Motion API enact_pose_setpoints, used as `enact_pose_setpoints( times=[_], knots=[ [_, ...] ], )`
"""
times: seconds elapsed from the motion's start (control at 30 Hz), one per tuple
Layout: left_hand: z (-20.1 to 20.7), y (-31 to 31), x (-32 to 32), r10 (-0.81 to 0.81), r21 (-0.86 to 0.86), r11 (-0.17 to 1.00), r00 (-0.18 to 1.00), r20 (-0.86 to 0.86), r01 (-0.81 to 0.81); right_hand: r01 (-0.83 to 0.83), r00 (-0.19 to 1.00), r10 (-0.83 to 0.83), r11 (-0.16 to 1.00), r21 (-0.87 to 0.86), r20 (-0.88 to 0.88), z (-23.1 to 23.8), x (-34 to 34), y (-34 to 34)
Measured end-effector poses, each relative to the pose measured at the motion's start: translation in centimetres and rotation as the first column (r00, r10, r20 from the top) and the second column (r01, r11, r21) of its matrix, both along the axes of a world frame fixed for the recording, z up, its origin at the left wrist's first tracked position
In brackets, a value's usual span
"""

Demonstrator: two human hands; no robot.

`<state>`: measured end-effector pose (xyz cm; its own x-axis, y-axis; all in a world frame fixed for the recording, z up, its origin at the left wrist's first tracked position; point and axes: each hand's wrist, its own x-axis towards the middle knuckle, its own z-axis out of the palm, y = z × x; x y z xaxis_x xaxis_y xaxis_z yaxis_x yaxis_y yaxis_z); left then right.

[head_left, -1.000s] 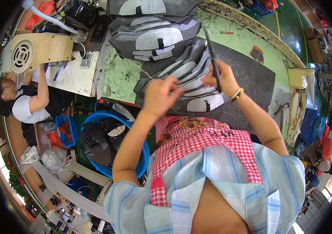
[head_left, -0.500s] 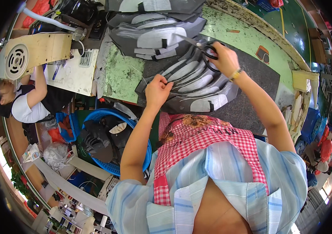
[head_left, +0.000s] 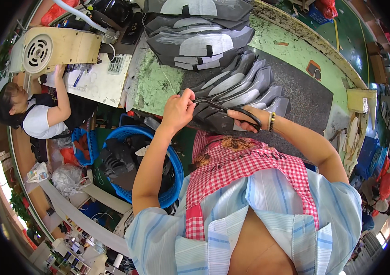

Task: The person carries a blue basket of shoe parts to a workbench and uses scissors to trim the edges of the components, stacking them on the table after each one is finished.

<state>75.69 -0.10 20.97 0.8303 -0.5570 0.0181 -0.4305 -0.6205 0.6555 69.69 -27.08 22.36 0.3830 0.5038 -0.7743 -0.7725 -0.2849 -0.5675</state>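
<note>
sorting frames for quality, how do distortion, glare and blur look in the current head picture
In the head view, the far edge of the green worktable bows from fisheye distortion; in the head view, windows glare white near the left rim; also in the head view, right hand and scissors look fairly sharp.

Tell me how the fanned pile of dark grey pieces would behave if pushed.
The fanned pile would probably slide apart, since its pieces overlap in a spread rather than a squared stack. The pieces look thin, so likely light and somewhat bendy. Rolling seems unlikely, as the pile lies spread out on the dark mat.
</note>
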Motion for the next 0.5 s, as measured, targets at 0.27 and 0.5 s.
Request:
enact_pose_setpoints(
  times=[0.27,0.5],
  knots=[
    [5.1,-7.5,-4.1,0.112,-0.345,0.926,0.984,-0.141,-0.155,0.450,0.791,-0.525,0.847,0.282,0.314,3.0,0.6,-0.3],
    [5.8,-2.3,2.5,0.076,-0.010,0.997,0.997,-0.008,-0.076,0.484,0.624,-0.493,0.853,0.195,0.606,2.4,7.3,-4.6]
  ],
)
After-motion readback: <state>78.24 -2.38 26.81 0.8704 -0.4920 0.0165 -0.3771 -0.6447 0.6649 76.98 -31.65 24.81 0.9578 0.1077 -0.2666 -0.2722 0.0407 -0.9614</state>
